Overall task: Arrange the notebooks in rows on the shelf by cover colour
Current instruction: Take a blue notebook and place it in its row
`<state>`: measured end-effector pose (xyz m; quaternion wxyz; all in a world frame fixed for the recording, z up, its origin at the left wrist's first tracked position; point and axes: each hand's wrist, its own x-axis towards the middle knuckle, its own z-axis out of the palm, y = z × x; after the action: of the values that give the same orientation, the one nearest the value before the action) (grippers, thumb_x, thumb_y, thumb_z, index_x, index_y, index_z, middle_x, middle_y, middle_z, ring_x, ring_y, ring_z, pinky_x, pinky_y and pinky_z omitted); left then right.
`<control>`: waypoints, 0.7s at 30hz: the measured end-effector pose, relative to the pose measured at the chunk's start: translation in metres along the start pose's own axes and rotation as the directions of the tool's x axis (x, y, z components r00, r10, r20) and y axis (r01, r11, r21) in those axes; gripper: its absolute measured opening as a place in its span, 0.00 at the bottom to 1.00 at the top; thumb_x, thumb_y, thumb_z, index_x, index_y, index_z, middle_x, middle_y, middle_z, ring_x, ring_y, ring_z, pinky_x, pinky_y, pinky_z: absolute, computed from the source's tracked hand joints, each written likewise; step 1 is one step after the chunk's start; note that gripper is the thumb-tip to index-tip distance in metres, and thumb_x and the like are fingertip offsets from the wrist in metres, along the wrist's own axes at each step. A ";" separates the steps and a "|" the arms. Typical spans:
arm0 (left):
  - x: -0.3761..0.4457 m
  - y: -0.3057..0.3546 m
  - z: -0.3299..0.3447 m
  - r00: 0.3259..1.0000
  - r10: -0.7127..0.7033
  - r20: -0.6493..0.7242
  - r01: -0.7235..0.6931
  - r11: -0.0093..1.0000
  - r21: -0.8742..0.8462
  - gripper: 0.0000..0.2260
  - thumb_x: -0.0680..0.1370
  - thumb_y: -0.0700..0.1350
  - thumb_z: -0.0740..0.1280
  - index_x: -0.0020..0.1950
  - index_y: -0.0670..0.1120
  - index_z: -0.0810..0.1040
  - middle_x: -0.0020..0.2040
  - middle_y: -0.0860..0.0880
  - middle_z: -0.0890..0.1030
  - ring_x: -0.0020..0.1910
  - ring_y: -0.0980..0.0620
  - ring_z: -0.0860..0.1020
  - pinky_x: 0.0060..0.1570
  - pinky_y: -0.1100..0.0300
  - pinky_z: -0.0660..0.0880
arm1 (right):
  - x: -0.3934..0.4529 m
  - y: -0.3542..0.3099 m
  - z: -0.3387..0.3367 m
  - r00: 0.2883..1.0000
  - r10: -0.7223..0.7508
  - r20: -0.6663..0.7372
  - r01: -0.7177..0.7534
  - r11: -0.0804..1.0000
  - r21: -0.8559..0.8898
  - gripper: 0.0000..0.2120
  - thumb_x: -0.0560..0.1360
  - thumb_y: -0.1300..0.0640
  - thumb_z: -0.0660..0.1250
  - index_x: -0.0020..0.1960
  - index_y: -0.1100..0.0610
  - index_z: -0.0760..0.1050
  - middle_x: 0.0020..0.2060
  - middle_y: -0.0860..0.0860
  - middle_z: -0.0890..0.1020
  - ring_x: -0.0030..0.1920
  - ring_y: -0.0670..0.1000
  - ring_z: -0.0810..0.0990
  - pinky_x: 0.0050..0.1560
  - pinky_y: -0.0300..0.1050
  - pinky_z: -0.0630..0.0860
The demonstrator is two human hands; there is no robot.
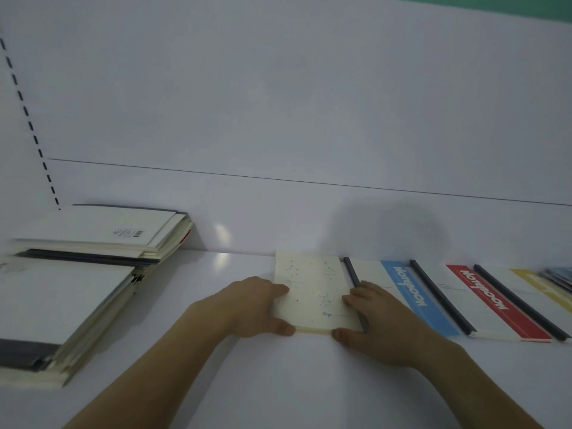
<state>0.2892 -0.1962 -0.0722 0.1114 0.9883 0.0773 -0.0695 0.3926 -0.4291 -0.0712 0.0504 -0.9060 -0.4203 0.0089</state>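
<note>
A cream notebook [312,289] with small blue dots lies flat on the white shelf [278,382], near the back wall. My left hand [253,305] holds its left edge, fingers on the cover and thumb at the near corner. My right hand [377,323] holds its right edge the same way. To the right lie a blue-striped notebook [414,292], a red-striped notebook [492,301] and a yellow-striped notebook [538,286], side by side, each with a dark spine.
Two uneven stacks of notebooks stand at the left: a near stack [62,311] and a far stack [111,233] against the wall. More covers [560,274] show at the far right edge. A slotted upright [28,119] runs up the back panel.
</note>
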 end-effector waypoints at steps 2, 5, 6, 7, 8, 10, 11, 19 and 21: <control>-0.004 0.002 0.002 1.000 -0.010 -0.024 0.010 1.000 0.010 0.35 0.73 0.68 0.66 0.74 0.51 0.65 0.67 0.48 0.71 0.68 0.47 0.69 0.65 0.49 0.69 | 0.000 0.000 0.004 1.000 0.004 -0.019 -0.004 1.000 -0.008 0.37 0.73 0.30 0.55 0.75 0.49 0.59 0.75 0.46 0.58 0.76 0.48 0.48 0.74 0.45 0.50; -0.015 0.006 0.006 0.991 0.002 -0.131 0.001 1.000 0.022 0.38 0.74 0.68 0.65 0.78 0.50 0.60 0.74 0.49 0.66 0.73 0.49 0.62 0.70 0.50 0.64 | 0.002 -0.007 0.009 0.992 -0.005 -0.123 0.006 1.000 0.010 0.38 0.73 0.29 0.50 0.77 0.47 0.54 0.77 0.45 0.50 0.76 0.47 0.43 0.74 0.44 0.43; -0.020 0.006 0.007 0.981 0.017 -0.192 -0.013 1.000 0.025 0.38 0.74 0.68 0.65 0.78 0.50 0.60 0.75 0.50 0.65 0.74 0.50 0.62 0.71 0.51 0.63 | 0.003 -0.012 0.010 0.983 -0.032 -0.179 0.033 0.999 0.000 0.38 0.73 0.28 0.48 0.77 0.47 0.54 0.77 0.46 0.51 0.76 0.47 0.44 0.73 0.43 0.43; -0.025 0.006 0.007 0.965 0.031 -0.262 -0.024 0.999 0.030 0.37 0.74 0.68 0.64 0.77 0.50 0.61 0.75 0.50 0.66 0.73 0.51 0.62 0.71 0.52 0.63 | 0.004 -0.020 0.012 0.973 -0.065 -0.223 0.065 0.998 -0.009 0.38 0.73 0.28 0.47 0.77 0.47 0.55 0.77 0.46 0.52 0.76 0.47 0.45 0.73 0.42 0.43; -0.030 0.005 0.007 0.943 0.038 -0.331 -0.029 0.999 0.033 0.35 0.75 0.67 0.64 0.77 0.50 0.63 0.74 0.51 0.68 0.72 0.52 0.64 0.71 0.53 0.64 | 0.006 -0.028 0.013 0.964 -0.094 -0.250 0.094 0.995 -0.013 0.38 0.73 0.29 0.46 0.76 0.47 0.56 0.77 0.46 0.54 0.76 0.47 0.45 0.72 0.42 0.43; -0.045 0.002 0.003 0.891 0.034 -0.452 -0.021 0.999 0.032 0.30 0.77 0.64 0.62 0.75 0.51 0.66 0.71 0.53 0.71 0.70 0.53 0.67 0.69 0.56 0.65 | 0.007 -0.049 0.016 0.955 -0.138 -0.263 0.144 0.990 0.001 0.36 0.74 0.30 0.47 0.76 0.47 0.58 0.77 0.45 0.55 0.76 0.47 0.47 0.72 0.41 0.44; -0.054 0.000 -0.001 0.865 0.030 -0.502 -0.015 0.999 0.033 0.27 0.78 0.63 0.62 0.74 0.51 0.68 0.70 0.53 0.72 0.69 0.53 0.68 0.68 0.57 0.66 | 0.008 -0.060 0.018 0.948 -0.169 -0.268 0.178 0.984 0.010 0.36 0.74 0.30 0.46 0.76 0.48 0.59 0.76 0.46 0.57 0.76 0.47 0.48 0.72 0.41 0.45; -0.141 -0.060 -0.029 0.681 -0.073 -0.728 0.076 0.997 -0.029 0.16 0.81 0.55 0.62 0.65 0.50 0.76 0.60 0.53 0.80 0.59 0.52 0.76 0.59 0.58 0.71 | 0.019 -0.178 0.011 0.850 -0.336 -0.406 0.371 0.929 0.009 0.28 0.78 0.36 0.49 0.70 0.50 0.69 0.70 0.49 0.70 0.74 0.50 0.61 0.72 0.47 0.62; -0.163 -0.087 -0.031 0.649 -0.105 -0.754 0.120 0.992 -0.035 0.15 0.81 0.55 0.62 0.64 0.50 0.77 0.58 0.52 0.81 0.57 0.50 0.77 0.57 0.57 0.72 | 0.021 -0.212 0.008 0.840 -0.361 -0.404 0.401 0.916 0.016 0.30 0.77 0.35 0.48 0.72 0.49 0.67 0.72 0.47 0.66 0.75 0.47 0.57 0.73 0.43 0.56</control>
<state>0.1185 -0.1275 -0.0352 0.0561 0.9223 0.1770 0.3389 0.2445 -0.2762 -0.0576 0.1798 -0.7835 -0.5722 -0.1622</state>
